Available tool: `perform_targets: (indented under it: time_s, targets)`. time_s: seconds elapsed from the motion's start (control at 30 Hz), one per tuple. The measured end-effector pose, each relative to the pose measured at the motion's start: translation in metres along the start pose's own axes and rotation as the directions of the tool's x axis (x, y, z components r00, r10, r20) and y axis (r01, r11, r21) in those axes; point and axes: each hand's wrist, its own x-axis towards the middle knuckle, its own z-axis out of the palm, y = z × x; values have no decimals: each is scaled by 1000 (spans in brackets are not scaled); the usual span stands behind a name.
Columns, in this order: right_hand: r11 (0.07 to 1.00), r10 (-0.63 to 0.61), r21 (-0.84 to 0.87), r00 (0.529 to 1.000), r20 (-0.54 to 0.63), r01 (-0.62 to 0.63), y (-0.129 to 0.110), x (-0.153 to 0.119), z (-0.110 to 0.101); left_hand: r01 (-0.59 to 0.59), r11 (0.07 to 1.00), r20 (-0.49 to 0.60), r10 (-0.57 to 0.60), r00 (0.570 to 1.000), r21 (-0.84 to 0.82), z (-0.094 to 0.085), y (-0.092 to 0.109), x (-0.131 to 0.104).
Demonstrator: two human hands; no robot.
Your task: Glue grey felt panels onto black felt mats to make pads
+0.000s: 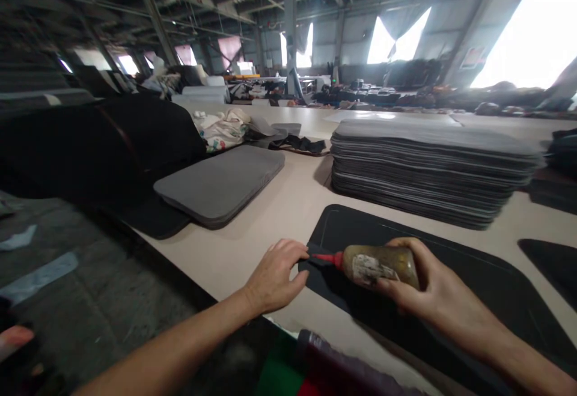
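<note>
In the head view, my right hand (424, 282) is wrapped round a squeeze bottle (381, 265), which lies nearly level. Its body is dull yellow-brown with a worn, smeared label, and its red nozzle (328, 258) points left. Beneath the bottle a flat black panel (433, 252) with rounded corners lies on the table. At that panel's left corner is my left hand (282, 276), its thumb and fingers apart and the fingertips close to the nozzle tip. Whether those fingertips touch the panel I cannot tell.
Behind the panel rises a tall stack of grey and black panels (428, 173). A smaller grey stack (225, 182) sits left on the pale table (265, 228), near a large black roll (99, 137) and crumpled cloth (223, 127). Another dark panel (554, 264) lies right.
</note>
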Motion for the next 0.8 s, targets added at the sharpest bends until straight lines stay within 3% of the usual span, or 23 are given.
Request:
perform_targets:
  time_s: [0.1,0.23,0.8]
  targets:
    - [977,-146,-168,985,-91,129,-2,-1,3,7,1000,-1,-7,1000,3,1,0,0]
    - [947,-238,-238,969,-69,215,-3,-2,6,15,1000,-5,-15,1000,4,1,1,-1]
    - [908,-328,-289,944,-34,305,-4,2,15,-16,999,19,15,1000,37,-3,3,0]
